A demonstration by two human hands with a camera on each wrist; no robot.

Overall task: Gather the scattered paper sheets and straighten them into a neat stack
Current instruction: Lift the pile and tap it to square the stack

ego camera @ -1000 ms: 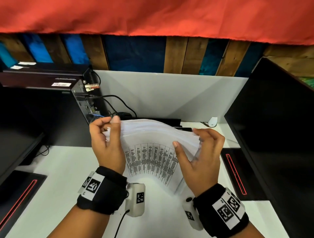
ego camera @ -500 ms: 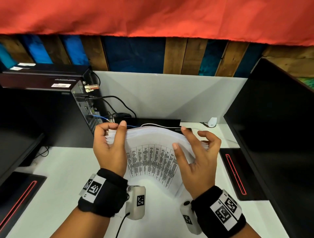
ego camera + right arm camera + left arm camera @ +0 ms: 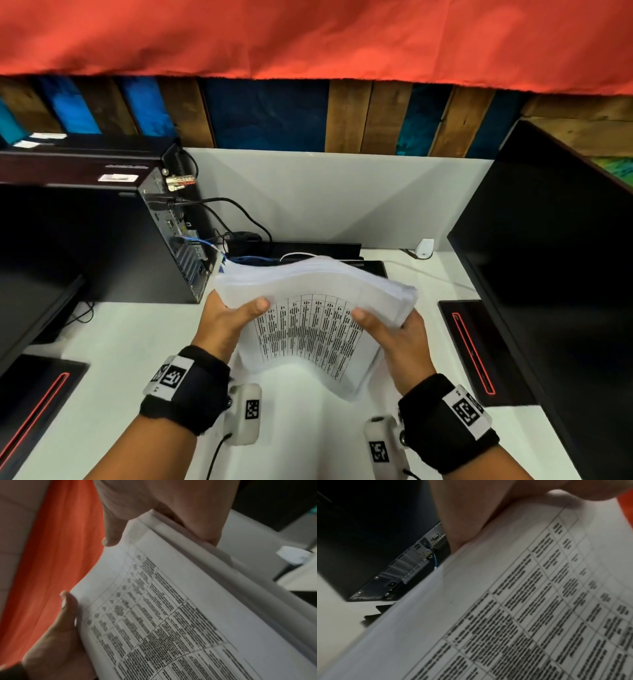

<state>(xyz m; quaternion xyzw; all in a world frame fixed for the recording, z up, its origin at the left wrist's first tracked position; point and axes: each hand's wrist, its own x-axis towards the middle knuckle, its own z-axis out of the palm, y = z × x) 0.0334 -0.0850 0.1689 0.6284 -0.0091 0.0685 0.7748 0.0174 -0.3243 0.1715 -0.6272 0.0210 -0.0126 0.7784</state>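
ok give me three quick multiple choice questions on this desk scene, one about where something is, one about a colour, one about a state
1. Where is the computer tower?
A. on the left of the desk, beside the paper stack
B. on the floor under the desk
C. on top of the monitor on the right

2. What colour is the cloth hanging across the top?
A. green
B. red-orange
C. white

3. How is the paper stack held?
A. lying flat on the desk, untouched
B. by one hand only
C. by the left hand and the right hand, one at each side

Answers: 1 A, the head view shows the tower standing on the desk at the left. 2 B, the cloth is red-orange there. 3 C, a thumb lies on the printed top sheet at each side.
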